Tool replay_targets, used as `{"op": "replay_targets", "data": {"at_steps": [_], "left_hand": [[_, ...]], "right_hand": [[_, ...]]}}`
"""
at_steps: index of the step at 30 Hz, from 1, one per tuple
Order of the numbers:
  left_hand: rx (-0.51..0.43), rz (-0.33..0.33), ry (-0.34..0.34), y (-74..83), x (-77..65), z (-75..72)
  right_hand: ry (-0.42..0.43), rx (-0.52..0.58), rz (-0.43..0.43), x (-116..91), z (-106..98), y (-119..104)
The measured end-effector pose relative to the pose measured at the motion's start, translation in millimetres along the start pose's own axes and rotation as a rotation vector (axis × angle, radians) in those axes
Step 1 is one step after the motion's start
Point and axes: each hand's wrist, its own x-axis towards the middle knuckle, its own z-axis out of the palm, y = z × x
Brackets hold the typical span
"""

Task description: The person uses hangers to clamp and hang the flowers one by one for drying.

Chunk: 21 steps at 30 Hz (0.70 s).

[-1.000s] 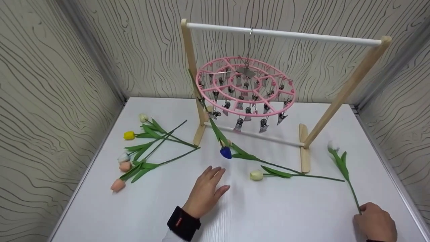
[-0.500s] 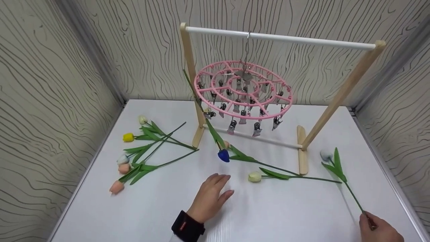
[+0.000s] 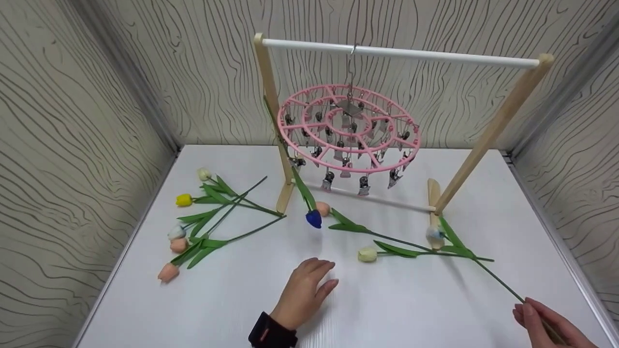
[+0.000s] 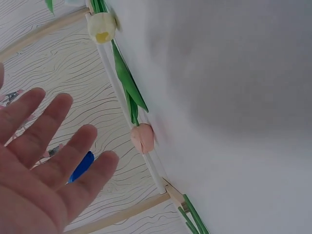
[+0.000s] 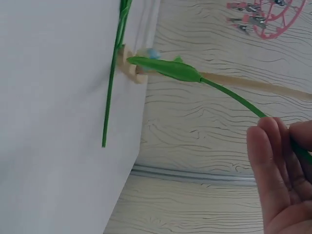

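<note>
My right hand (image 3: 551,321) pinches the stem of a pale blue-and-white artificial tulip (image 3: 435,236) at the right of the head view. Its bloom points away to the left, over the foot of the stand; in the right wrist view its green leaf (image 5: 168,68) and stem show above the table. My left hand (image 3: 304,292) is held over the table with fingers relaxed and nothing in them. Beyond it a blue tulip (image 3: 314,219) hangs bloom-down from a clip of the pink round hanger (image 3: 348,128). A peach tulip (image 3: 322,209) and a cream tulip (image 3: 367,254) lie nearby.
A wooden stand (image 3: 493,135) with a white top bar (image 3: 401,52) carries the hanger and its many metal clips (image 3: 363,185). At the left lie several tulips, among them a yellow one (image 3: 184,199) and a peach one (image 3: 168,273). Patterned panels enclose the white table (image 3: 387,309).
My right hand has lifted the pale blue tulip off the table and swung its bloom leftward. The left hand has shifted slightly nearer to me. The hanger has swayed a little.
</note>
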Motion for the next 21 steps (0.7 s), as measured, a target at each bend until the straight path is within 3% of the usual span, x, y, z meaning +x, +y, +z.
{"op": "replay_targets", "data": {"at_steps": [3,8,10,15,17,21], "left_hand": [[0.001,0.035,0.031,4.7,-0.1,-2.9],[-0.019,0.034,0.031,16.5,-0.6,-8.7],[-0.025,0.035,0.031,20.6,-0.6,-10.3],[-0.03,0.103,0.087,25.8,0.3,-12.1],[-0.033,0.144,0.129,26.8,1.2,-12.2],[-0.043,0.224,0.215,29.6,4.9,-11.9]], "right_hand": [[-0.024,0.073,-0.013,-11.7,-1.1,-7.7],[-0.099,-0.019,-0.039,-29.0,-2.6,-19.3],[-0.161,-0.141,-0.054,-34.7,-3.8,-21.3],[-0.427,-0.371,-0.154,-45.6,-10.5,-26.3],[-0.474,-0.362,-0.22,-53.2,-8.5,-30.1],[-0.431,-0.279,-0.318,-73.4,5.9,-36.7]]}}
